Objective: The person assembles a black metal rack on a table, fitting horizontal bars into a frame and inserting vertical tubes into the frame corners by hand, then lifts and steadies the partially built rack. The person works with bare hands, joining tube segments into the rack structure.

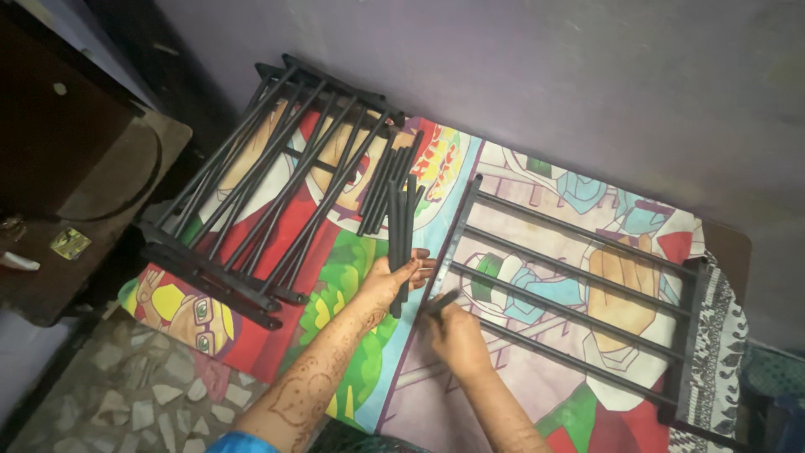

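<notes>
Overhead, left hand (387,281) fingers clamp black rods (401,226) above a cartoon sheet (352,277); right hand's (457,335) unclear.

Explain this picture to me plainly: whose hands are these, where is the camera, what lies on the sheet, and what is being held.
There is no machine here. A person wears a camera on the head, so the one picture looks down at their own two bare hands. The left hand grips a bundle of black rods standing roughly upright. The right hand holds one short black rod at the side bar of a flat black rack panel, which has several parallel bars. To the left lies a stack of similar rack panels. Everything rests on a colourful cartoon-printed bedsheet. A dark wooden table stands at the far left, over a stone-chip floor.
</notes>
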Motion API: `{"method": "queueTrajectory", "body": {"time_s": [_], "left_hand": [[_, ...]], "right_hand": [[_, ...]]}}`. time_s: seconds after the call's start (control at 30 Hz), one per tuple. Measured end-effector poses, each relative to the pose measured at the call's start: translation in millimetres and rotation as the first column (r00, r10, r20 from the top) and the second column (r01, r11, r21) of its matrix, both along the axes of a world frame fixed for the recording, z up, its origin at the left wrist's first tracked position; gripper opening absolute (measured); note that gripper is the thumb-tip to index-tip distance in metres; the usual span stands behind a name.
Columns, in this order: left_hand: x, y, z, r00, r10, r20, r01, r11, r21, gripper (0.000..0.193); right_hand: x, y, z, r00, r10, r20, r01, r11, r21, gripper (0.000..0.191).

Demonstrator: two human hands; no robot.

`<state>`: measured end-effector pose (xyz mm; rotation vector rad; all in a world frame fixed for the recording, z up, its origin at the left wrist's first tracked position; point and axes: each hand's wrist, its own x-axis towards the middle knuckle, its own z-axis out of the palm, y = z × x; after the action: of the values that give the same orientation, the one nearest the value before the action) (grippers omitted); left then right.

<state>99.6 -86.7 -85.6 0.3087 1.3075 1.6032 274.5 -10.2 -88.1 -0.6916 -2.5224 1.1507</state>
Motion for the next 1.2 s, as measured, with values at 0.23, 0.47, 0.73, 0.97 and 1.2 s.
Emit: {"method": "queueTrajectory", "body": {"time_s": [0.23, 0.47, 0.73, 0.97, 1.2], "left_hand": [[-12, 8, 17, 0.993, -0.047, -0.107, 0.048, 0.999, 0.006, 0.046], [-30, 39, 23, 0.972, -0.119, -0.204, 0.132, 0.99, 0.053, 0.044], [-55, 72, 18, 0.942, -0.301, -0.151, 0.309, 0.951, 0.033, 0.047], [-98, 75, -10, 0.998, -0.013, -0.061, 0.014, 1.0, 0.013, 0.041], [-120, 56, -33, 0.994, 0.102, -0.028, -0.104, 0.992, -0.065, 0.041]], "right_hand": [[-10, 14, -6, 0.986, 0.09, 0.138, -0.069, 0.987, -0.146, 0.021], [-44, 58, 13, 0.991, -0.133, -0.015, 0.099, 0.802, -0.589, 0.037], [-96, 84, 12, 0.973, -0.221, -0.062, 0.147, 0.808, -0.57, 0.026], [-147, 140, -18, 0.851, -0.51, -0.127, 0.418, 0.803, -0.424, 0.02], [-197, 152, -38, 0.832, -0.537, -0.14, 0.459, 0.807, -0.37, 0.023]]}}
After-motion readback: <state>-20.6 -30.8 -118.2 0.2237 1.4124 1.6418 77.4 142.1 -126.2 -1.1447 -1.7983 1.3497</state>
